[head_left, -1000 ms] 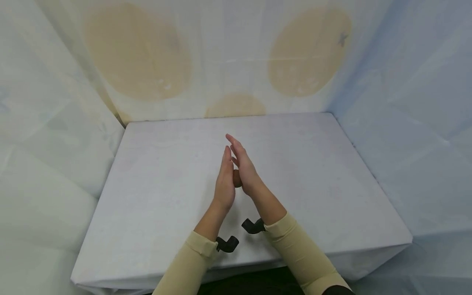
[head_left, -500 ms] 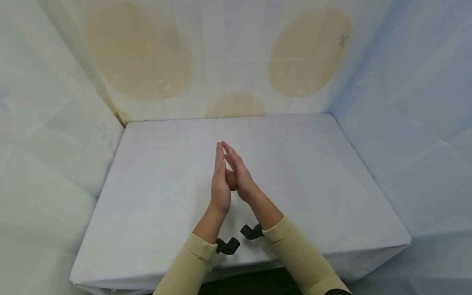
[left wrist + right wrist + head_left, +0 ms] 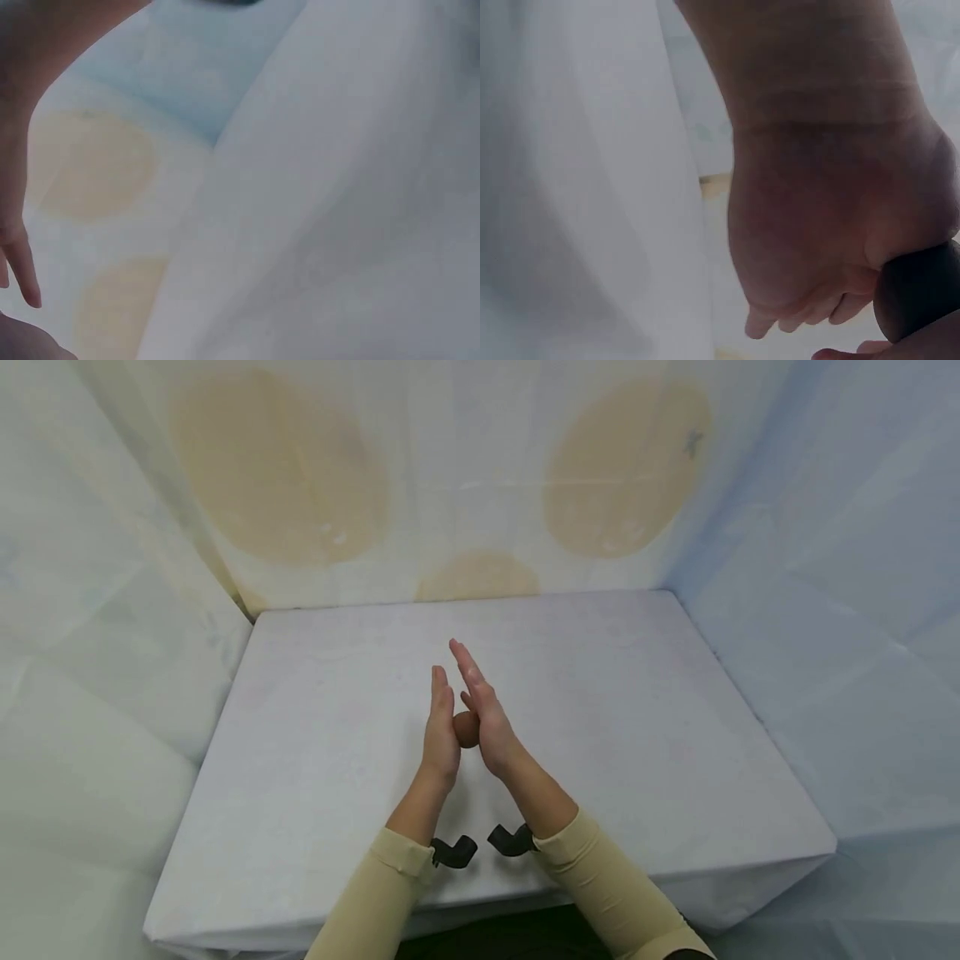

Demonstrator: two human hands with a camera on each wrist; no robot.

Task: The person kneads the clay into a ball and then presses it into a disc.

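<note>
While flat left hand (image 3: 440, 727) and right hand (image 3: 486, 720) press it, ball (image 3: 466, 728) looks round.

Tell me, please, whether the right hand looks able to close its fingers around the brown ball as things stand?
Probably yes. The brown ball sits pressed between the flat palms of the right hand and the left hand, above the white table. Nothing else is near; only the left palm covers the ball's other side.

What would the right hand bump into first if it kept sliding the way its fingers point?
Probably nothing close: the right hand, pressing a brown ball against the left hand, points over the bare table towards the back wall. Depth is hard to judge.
</note>
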